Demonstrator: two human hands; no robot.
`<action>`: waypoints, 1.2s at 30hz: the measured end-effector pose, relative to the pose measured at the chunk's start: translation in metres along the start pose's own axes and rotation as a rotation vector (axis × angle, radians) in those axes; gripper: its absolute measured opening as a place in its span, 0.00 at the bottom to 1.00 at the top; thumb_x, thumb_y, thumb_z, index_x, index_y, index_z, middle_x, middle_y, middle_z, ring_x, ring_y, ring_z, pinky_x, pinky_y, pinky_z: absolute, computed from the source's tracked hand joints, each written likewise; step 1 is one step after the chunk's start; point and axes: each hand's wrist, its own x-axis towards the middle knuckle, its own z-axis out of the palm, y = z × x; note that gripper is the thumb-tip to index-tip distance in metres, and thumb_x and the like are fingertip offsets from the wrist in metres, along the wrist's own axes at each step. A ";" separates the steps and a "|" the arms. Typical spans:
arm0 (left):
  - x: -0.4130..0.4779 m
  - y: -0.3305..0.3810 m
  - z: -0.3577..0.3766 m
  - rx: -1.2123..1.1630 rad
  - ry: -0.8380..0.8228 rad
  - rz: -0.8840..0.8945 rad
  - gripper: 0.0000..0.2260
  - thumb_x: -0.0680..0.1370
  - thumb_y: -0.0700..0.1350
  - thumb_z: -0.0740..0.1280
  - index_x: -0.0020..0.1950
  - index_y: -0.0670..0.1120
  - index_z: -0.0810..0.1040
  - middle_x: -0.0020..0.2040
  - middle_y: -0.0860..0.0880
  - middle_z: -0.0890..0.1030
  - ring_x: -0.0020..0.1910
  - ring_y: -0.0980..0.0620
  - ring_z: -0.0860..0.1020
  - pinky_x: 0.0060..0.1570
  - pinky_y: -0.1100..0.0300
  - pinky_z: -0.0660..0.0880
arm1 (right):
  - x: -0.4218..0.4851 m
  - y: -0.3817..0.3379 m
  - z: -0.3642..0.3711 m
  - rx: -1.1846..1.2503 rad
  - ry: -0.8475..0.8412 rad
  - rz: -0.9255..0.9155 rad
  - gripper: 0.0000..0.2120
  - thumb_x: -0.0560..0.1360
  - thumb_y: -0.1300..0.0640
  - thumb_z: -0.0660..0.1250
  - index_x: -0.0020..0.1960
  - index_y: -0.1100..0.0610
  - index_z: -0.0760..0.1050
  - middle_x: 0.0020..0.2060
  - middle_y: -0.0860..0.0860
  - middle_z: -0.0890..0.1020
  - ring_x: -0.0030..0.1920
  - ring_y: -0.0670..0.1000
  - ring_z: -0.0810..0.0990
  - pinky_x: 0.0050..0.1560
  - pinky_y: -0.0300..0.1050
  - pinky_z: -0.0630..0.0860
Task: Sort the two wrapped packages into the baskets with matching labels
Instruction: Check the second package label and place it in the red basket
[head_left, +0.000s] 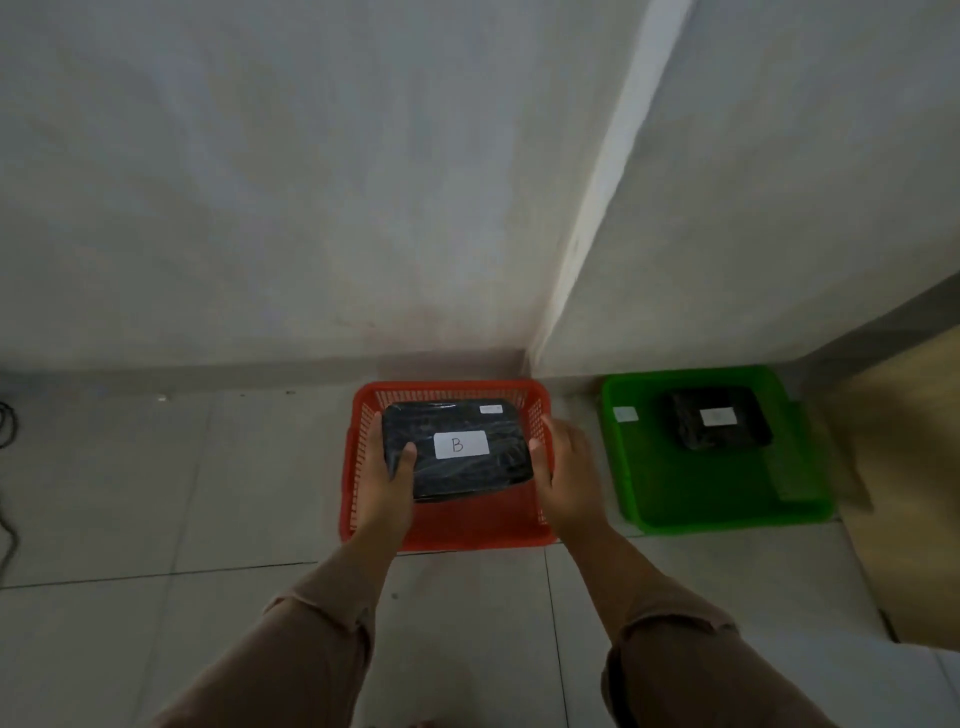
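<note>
A black wrapped package (467, 467) with a white label marked B sits over the inside of the red basket (447, 535). My left hand (387, 478) grips its left edge, thumb on top. My right hand (563, 473) holds its right edge. A small white label shows on the basket's far wall, partly hidden by the package. To the right stands a green basket (691, 499) with a white label on its left inner side. A second black wrapped package (719, 421) lies in its far part, its white label too blurred to read.
Both baskets rest on a pale tiled floor (156, 493) against a white wall with a protruding corner (597, 234). A tan wooden surface (914, 493) lies right of the green basket. Dark cables (5, 426) show at the far left edge.
</note>
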 end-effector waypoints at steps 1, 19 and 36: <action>0.009 -0.023 0.013 -0.018 0.000 -0.006 0.24 0.80 0.45 0.59 0.75 0.53 0.55 0.69 0.46 0.69 0.65 0.45 0.71 0.60 0.56 0.69 | 0.006 0.021 0.019 -0.062 -0.012 0.012 0.21 0.79 0.51 0.54 0.70 0.58 0.62 0.68 0.59 0.68 0.71 0.59 0.61 0.71 0.59 0.62; 0.088 -0.167 0.083 0.364 -0.116 0.016 0.34 0.77 0.51 0.64 0.75 0.56 0.46 0.76 0.41 0.53 0.73 0.38 0.57 0.69 0.41 0.59 | 0.032 0.161 0.137 -0.387 -0.032 -0.156 0.29 0.79 0.44 0.51 0.74 0.50 0.41 0.73 0.49 0.37 0.72 0.49 0.31 0.73 0.50 0.36; 0.101 -0.172 0.114 1.120 -0.423 0.379 0.28 0.78 0.60 0.55 0.73 0.63 0.44 0.78 0.50 0.39 0.74 0.40 0.35 0.72 0.40 0.42 | 0.040 0.172 0.130 -0.418 -0.061 -0.270 0.30 0.78 0.43 0.52 0.75 0.51 0.46 0.74 0.50 0.40 0.72 0.50 0.31 0.73 0.49 0.37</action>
